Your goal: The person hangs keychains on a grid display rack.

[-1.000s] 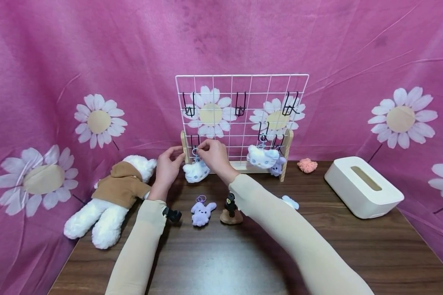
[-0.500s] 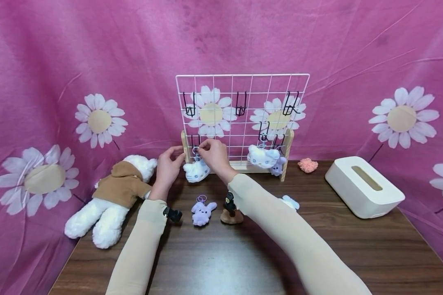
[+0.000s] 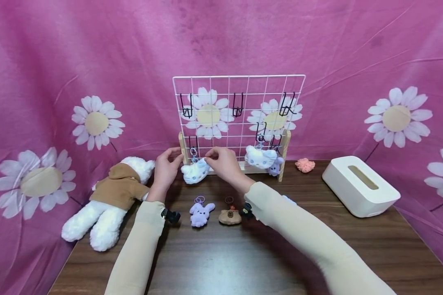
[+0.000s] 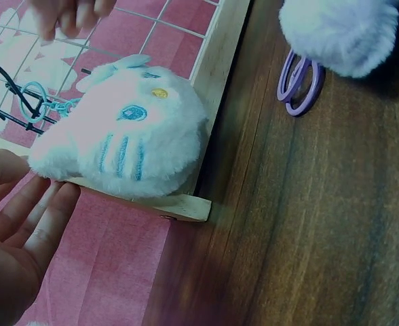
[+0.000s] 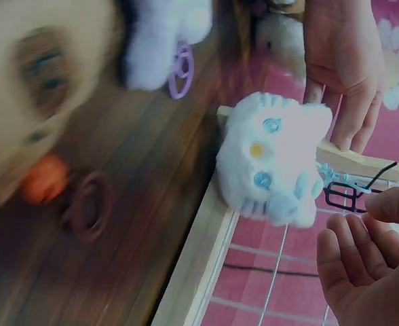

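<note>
A white plush cat keychain (image 3: 195, 171) with blue eyes hangs by its light-blue ring and chain from a black hook (image 3: 193, 142) at the lower left of the white wire grid rack (image 3: 239, 76). My left hand (image 3: 166, 169) is at the rack's left wooden post, fingers extended; in the left wrist view its fingertips (image 4: 60, 204) lie at the post, just below the cat's ear. My right hand (image 3: 223, 162) is to the right of the cat, fingers loosely bent. Seen from the right wrist, nothing is between thumb and fingers, beside the hook.
Another white cat keychain (image 3: 260, 157) and a purple plush (image 3: 275, 167) hang at the lower right. On the table lie a purple bunny keychain (image 3: 200, 214), a brown plush keychain (image 3: 230, 217), a pink fluffy piece (image 3: 304, 165), a white tissue box (image 3: 359, 186) and a teddy bear (image 3: 116, 188).
My right hand has let go of the ring and moved a little right and down. The cat now hangs tilted from the hook. My left hand has stayed at the post.
</note>
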`<state>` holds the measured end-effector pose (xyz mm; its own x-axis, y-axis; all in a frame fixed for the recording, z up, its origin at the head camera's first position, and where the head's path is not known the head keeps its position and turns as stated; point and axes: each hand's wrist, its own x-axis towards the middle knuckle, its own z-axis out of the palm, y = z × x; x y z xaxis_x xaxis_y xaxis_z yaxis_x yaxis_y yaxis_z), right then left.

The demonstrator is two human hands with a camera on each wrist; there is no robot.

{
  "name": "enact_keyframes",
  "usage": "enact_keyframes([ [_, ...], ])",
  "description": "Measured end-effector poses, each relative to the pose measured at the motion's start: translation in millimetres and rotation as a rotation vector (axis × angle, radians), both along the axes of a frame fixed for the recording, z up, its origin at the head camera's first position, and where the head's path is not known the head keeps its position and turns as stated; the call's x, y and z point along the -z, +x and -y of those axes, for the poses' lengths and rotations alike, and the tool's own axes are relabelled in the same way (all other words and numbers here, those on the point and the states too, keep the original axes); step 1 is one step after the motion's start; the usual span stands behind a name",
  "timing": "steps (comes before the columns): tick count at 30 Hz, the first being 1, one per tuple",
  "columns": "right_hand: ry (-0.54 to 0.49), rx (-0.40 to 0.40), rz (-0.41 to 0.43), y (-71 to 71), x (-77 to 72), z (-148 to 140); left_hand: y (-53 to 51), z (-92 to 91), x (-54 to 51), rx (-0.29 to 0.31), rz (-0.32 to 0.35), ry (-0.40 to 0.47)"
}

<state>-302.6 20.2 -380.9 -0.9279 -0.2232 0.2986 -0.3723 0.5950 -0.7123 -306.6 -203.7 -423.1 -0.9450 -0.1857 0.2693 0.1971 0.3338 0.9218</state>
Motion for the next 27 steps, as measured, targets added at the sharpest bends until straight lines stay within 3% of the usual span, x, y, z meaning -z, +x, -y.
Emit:
enact_keyframes([
  [14,0.023,-0.036,0.098,48.3,-8.8,-90,-1.9,2.3,0.2,0.005,0.011,0.007],
  [21,0.088,0.036,0.136,62.6,0.0,-145,-3.1,2.3,1.3,0.016,0.012,0.007],
  [27,0.092,0.101,0.191,66.9,9.1,-186,-1.1,2.5,1.9,0.010,0.011,0.009],
])
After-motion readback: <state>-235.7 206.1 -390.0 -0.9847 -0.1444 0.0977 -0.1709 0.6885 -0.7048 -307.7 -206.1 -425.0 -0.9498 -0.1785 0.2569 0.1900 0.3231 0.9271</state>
